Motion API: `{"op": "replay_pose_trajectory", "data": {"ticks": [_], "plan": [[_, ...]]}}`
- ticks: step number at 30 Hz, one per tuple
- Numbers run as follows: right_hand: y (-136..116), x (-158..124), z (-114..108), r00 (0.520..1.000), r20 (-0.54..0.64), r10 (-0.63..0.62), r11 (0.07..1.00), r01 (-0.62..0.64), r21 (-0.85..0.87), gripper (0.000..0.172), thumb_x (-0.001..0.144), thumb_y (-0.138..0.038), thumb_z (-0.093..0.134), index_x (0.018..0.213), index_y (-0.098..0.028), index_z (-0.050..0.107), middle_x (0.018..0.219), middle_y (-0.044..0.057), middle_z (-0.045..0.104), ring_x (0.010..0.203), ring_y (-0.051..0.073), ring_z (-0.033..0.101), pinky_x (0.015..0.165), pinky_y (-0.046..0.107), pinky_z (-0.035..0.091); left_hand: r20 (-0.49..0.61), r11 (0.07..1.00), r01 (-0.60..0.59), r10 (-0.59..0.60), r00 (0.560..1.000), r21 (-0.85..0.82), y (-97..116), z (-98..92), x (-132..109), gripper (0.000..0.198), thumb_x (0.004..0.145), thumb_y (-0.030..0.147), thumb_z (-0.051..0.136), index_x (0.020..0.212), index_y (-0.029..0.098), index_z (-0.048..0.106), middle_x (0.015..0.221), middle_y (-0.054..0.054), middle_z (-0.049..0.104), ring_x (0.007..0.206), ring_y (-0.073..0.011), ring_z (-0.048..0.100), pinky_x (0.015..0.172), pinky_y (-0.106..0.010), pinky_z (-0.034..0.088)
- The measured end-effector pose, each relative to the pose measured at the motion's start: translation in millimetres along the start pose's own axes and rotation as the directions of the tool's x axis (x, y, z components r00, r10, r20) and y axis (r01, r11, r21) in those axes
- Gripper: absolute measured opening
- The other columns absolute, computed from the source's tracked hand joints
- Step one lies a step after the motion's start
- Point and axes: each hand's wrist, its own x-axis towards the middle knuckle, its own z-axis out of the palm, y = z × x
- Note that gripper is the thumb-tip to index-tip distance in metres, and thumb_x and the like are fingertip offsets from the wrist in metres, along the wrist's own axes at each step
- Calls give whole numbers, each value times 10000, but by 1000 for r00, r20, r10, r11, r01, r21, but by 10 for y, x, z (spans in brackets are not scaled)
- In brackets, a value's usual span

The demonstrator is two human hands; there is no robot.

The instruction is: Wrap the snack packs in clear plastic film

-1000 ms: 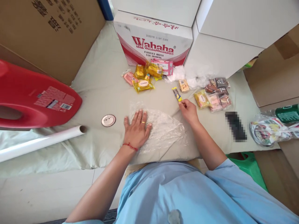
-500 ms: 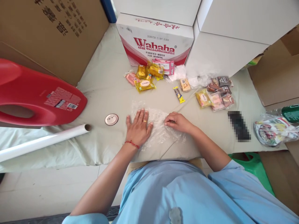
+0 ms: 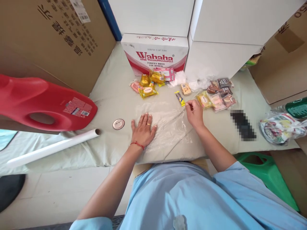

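A clear plastic bag (image 3: 168, 124) lies spread on the cloth-covered table in front of me. My left hand (image 3: 143, 129) rests flat on its left part, fingers spread. At its upper right corner, my right hand (image 3: 194, 113) has its fingers pinched on the plastic's edge. Just beyond the right fingertips is a small yellow-and-blue wrapped snack bar (image 3: 179, 98). A round pin badge (image 3: 118, 124) lies back side up to the left of my left hand.
Yellow and pink snack packets (image 3: 148, 91) lie before a Wahaba water carton (image 3: 155, 54). More packets (image 3: 224, 91) sit at the right, near a pixelated dark object (image 3: 243, 125) and a filled plastic bag (image 3: 275, 129). A red jug (image 3: 55, 111) and white roll (image 3: 55, 148) are on the left.
My right hand has moved right and away from me, drawing the crumpled plastic out flatter. My left hand stays flat on it. The view has shifted slightly.
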Motion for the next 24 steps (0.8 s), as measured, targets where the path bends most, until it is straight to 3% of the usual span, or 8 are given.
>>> {"op": "replay_pose_trajectory", "data": {"ticks": [2, 4, 5, 7, 14, 18, 21, 24], "plan": [[-166, -293, -12, 950, 208, -233, 970, 242, -17, 277, 1035, -366, 457, 1092, -201, 672, 1102, 112, 702, 1016, 234, 629, 949, 404, 510, 3, 1000, -1, 1, 1000, -2, 3, 0, 3, 691, 1054, 533, 225, 1665, 210, 246, 1740, -106, 230, 1623, -294, 198, 1263, -711, 104], [-259, -619, 5, 815, 443, -373, 900, 433, -40, 373, 1040, -361, 477, 1325, -176, 631, 1397, 161, 639, 1322, 278, 549, 1130, 467, 445, 6, 1000, 1, -1, 1000, -6, 4, -1, 4, 691, 1055, 530, 222, 1666, 207, 240, 1740, -107, 228, 1623, -295, 198, 1261, -717, 101], [-262, -774, 8, 759, 529, -380, 870, 487, -74, 452, 1037, -366, 495, 1431, -159, 574, 1531, 168, 552, 1454, 296, 448, 1202, 494, 385, 8, 1000, 3, -3, 1000, -8, 4, -2, 4, 690, 1056, 529, 220, 1665, 206, 242, 1740, -106, 228, 1623, -292, 200, 1260, -719, 100], [-186, -1035, -31, 716, 625, -311, 835, 520, -180, 577, 1039, -379, 508, 1556, -128, 458, 1668, 161, 397, 1577, 316, 282, 1273, 534, 292, 11, 1000, 5, -4, 1000, -12, 0, -4, 3, 687, 1059, 529, 213, 1663, 203, 247, 1738, -106, 228, 1622, -282, 203, 1261, -718, 98], [201, -1466, -595, 816, 567, -114, 854, 372, -364, 661, 1053, -393, 493, 1669, -301, 272, 1708, 95, 331, 1584, 309, 314, 1279, 623, 294, 0, 999, -13, 13, 1000, -51, -39, -13, -3, 680, 1067, 507, 210, 1666, 188, 232, 1729, -132, 242, 1612, -284, 239, 1265, -701, 101], [191, -1511, -830, 849, 525, -55, 920, 248, -305, 541, 1035, -344, 502, 1574, -354, 457, 1598, 76, 512, 1474, 320, 486, 1204, 634, 419, -20, 998, -30, 29, 999, -56, -42, -11, -15, 662, 1066, 500, 251, 1658, 205, 267, 1730, -132, 243, 1603, -309, 262, 1255, -724, 104], [132, -1228, -859, 907, 421, 5, 952, 125, -281, 375, 1031, -361, 493, 1372, -328, 644, 1352, 105, 691, 1260, 324, 643, 1072, 589, 535, -35, 996, -57, 55, 998, -68, -40, -13, -26, 651, 1068, 491, 278, 1650, 200, 292, 1731, -134, 229, 1605, -315, 254, 1255, -734, 56], [58, -573, -693, 943, 328, 47, 956, 53, -289, 312, 1031, -393, 471, 1200, -278, 707, 1110, 115, 748, 1006, 302, 710, 896, 500, 595, -38, 993, -75, 71, 997, -94, -50, -17, -34, 639, 1076, 479, 278, 1647, 195, 302, 1730, -133, 227, 1606, -308, 248, 1261, -727, 12]]}}
